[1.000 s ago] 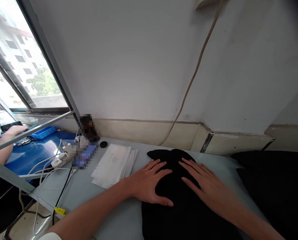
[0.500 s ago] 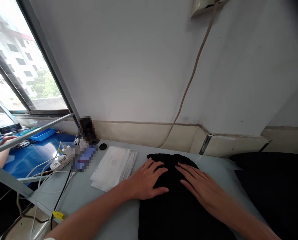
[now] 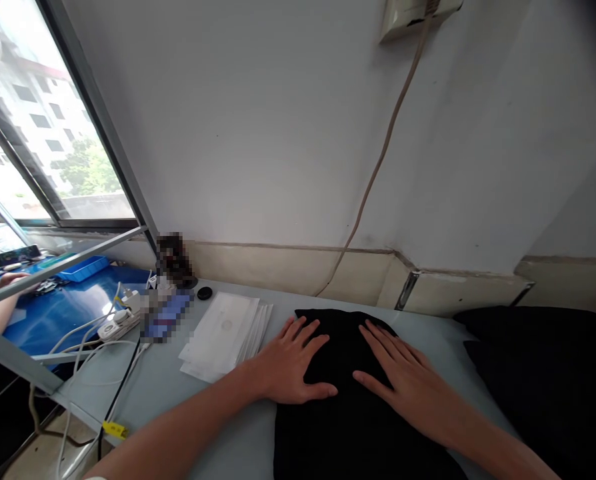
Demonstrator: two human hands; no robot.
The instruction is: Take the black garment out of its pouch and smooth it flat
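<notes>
A piece of black cloth (image 3: 343,433), perhaps a folded garment, lies on the grey table in front of me and runs out of the bottom of the view. On its left part, toward the far edge, my left hand (image 3: 298,367) rests flat with fingers spread. My right hand (image 3: 403,373) lies on its right part, fingers stretched out and thumb apart, pointing toward the left hand. Neither hand grips anything. Just left of my left hand is a stack of flat, whitish translucent plastic bags (image 3: 225,333).
More black cloth (image 3: 553,387) lies at the right. On the left are a round black lid-like disc (image 3: 205,293), a blurred-out blue item (image 3: 168,317), a power strip (image 3: 121,323) and white cables. Past a metal frame, another person's hand (image 3: 11,279) is over a blue table (image 3: 83,297).
My right hand has spread, its thumb moving away from its fingers. The fingertips of both hands are farther apart, and the cloth's far edge looks smoother.
</notes>
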